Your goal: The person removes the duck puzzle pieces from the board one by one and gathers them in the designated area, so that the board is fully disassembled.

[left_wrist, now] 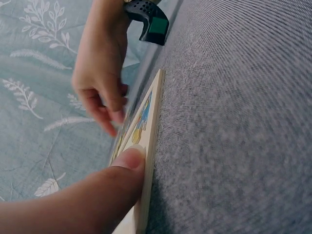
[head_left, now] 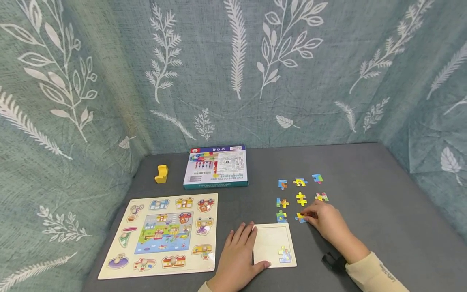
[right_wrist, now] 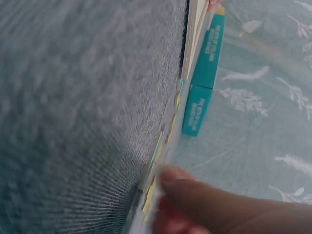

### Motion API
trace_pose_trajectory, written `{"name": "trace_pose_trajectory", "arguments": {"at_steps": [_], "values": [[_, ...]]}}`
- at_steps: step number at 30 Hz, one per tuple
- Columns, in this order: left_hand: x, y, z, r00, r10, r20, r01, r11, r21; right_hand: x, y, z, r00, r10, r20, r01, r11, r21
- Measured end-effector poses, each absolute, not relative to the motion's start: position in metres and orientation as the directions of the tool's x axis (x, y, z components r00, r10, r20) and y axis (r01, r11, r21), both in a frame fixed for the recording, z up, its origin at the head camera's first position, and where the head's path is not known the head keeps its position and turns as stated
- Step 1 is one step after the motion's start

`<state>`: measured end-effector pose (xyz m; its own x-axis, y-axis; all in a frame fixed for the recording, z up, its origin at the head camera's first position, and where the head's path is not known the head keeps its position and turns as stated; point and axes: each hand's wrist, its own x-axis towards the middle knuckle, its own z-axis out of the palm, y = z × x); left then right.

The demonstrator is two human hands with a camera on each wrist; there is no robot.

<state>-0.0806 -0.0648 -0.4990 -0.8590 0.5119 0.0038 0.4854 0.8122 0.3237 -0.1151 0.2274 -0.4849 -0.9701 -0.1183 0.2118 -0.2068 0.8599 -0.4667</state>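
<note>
My left hand (head_left: 236,256) rests along the left edge of a small wooden puzzle tray (head_left: 268,243), its fingers extended and its thumb (left_wrist: 130,159) pressing on the near rim. One jigsaw piece (head_left: 284,254) lies in the tray's lower right corner. Just beyond the tray's far right corner, my right hand (head_left: 326,220) pinches a yellow and blue jigsaw piece (head_left: 300,217) by its right side, thumb and forefinger close together. In the right wrist view the fingertips are blurred over the pieces. Several more pieces, such as a yellow one (head_left: 301,198), lie in rows behind it.
A large wooden peg puzzle board (head_left: 124,269) with vehicle and building shapes lies at the left. Behind it stand a flat toy box (head_left: 215,168) and a yellow curved block (head_left: 161,174). A leaf-patterned curtain (head_left: 208,73) hangs behind the grey table (head_left: 368,194).
</note>
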Motion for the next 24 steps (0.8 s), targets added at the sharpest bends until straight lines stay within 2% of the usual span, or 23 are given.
{"name": "trace_pose_trajectory", "arguments": {"at_steps": [4, 7, 10, 13, 17, 24], "values": [[-0.080, -0.065, -0.500, -0.858, 0.514, -0.011, 0.483, 0.812, 0.329, -0.103, 0.212, -0.478, -0.950, -0.187, 0.249, -0.295, 0.795, -0.530], [-0.081, -0.065, -0.500, -0.857, 0.515, -0.018, 0.483, 0.814, 0.323, -0.087, 0.198, -0.475, -0.923, -0.332, 0.195, -0.383, 0.738, -0.556], [-0.082, -0.065, -0.499, -0.857, 0.514, -0.020, 0.483, 0.818, 0.313, -0.072, 0.187, -0.478, -0.890, -0.436, 0.131, -0.435, 0.729, -0.528], [-0.083, -0.065, -0.498, -0.856, 0.517, -0.017, 0.487, 0.816, 0.310, -0.063, 0.181, -0.484, -0.892, -0.441, 0.104, -0.431, 0.753, -0.497], [-0.084, -0.065, -0.498, -0.858, 0.514, 0.000, 0.489, 0.816, 0.310, -0.064, 0.178, -0.489, -0.908, -0.402, 0.117, -0.398, 0.741, -0.540], [-0.084, -0.067, -0.505, -0.856, 0.517, -0.008, 0.488, 0.812, 0.321, -0.065, 0.176, -0.494, -0.911, -0.400, 0.100, -0.349, 0.619, -0.703]]}}
